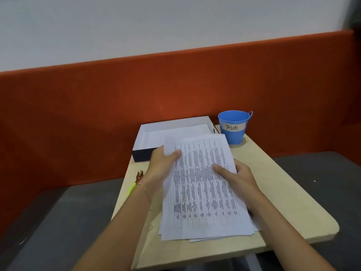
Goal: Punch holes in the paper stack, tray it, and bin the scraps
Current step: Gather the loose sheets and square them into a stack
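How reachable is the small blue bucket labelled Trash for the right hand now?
Probably yes, but not freely: the right hand grips the printed paper stack. The small blue bucket labelled Trash stands just beyond it, with nothing between.

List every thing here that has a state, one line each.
paper stack: held in both hands, sheets splayed unevenly at the near edge.
left hand: grips the stack's left edge, thumb on top.
right hand: grips the right edge, thumb on top.
tray: open-topped, white paper inside.
Trash bucket: upright, contents hidden.
yellow-handled tool: lies on the table, untouched.
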